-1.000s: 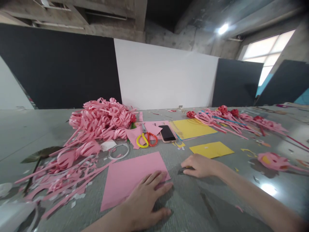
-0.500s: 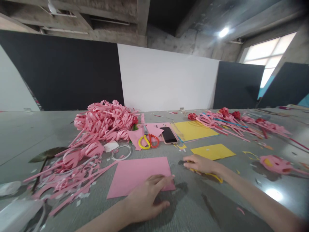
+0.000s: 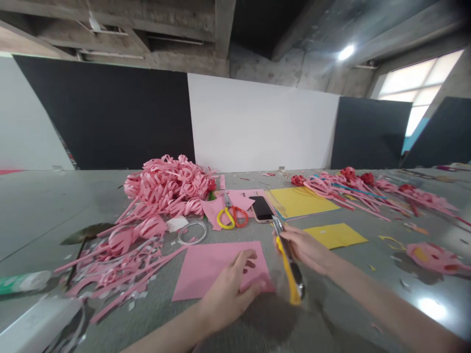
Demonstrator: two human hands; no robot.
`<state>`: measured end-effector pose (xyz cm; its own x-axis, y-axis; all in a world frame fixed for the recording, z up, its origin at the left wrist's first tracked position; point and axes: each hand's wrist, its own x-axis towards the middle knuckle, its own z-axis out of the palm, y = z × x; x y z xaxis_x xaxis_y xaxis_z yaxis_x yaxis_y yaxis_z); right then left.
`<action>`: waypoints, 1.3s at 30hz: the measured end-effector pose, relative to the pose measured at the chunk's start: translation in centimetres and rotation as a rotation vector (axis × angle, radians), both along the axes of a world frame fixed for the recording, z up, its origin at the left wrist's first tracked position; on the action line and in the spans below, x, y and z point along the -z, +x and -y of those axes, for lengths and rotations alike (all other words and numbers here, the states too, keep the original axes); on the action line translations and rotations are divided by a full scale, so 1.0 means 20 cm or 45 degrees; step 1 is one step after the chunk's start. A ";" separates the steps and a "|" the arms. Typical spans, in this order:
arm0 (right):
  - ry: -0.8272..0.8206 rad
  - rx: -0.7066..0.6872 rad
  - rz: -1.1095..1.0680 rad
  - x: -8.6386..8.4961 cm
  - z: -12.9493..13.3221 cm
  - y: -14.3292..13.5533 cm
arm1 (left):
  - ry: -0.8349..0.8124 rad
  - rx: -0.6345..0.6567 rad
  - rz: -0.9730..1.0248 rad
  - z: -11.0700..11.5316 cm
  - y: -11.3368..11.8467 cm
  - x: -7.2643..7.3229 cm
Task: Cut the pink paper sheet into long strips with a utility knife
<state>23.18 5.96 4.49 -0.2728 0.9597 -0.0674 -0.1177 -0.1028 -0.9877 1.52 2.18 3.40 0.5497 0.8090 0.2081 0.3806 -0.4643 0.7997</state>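
Note:
A pink paper sheet (image 3: 206,269) lies on the grey table in front of me. Over its right part is my left hand (image 3: 233,289), fingers apart and slightly curled, holding nothing. To the right of the sheet, my right hand (image 3: 301,245) grips a yellow and black utility knife (image 3: 289,267), raised off the table and tilted, its metal end up near the phone. Behind the sheet, scissors (image 3: 231,217) with yellow and red handles rest on pink paper scraps, beside a black-screened phone (image 3: 262,208).
A heap of pink paper loops (image 3: 171,184) and strips lies left, with a tape ring (image 3: 192,233) and a white box (image 3: 40,323). Yellow sheets (image 3: 334,235) and pink paper flowers (image 3: 434,257) lie right. Partition boards (image 3: 261,122) stand behind.
My right hand has lifted the knife from the table and turned it. My left hand remains over the pink sheet, its fingers more curled. The view has shifted slightly.

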 end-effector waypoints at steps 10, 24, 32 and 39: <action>0.122 0.189 -0.465 -0.05 0.06 -0.39 | -0.854 -0.255 0.447 -0.04 0.03 -0.06; 0.053 0.190 -0.316 0.03 -0.01 -0.35 | -0.836 -0.079 0.418 -0.08 -0.01 -0.01; 0.385 0.251 0.525 -0.13 -0.12 -0.11 | -0.126 -0.116 -0.309 -0.03 -0.02 -0.03; 0.325 -0.162 1.505 -0.07 -0.23 0.10 | 0.186 -0.030 -0.835 0.04 0.01 -0.01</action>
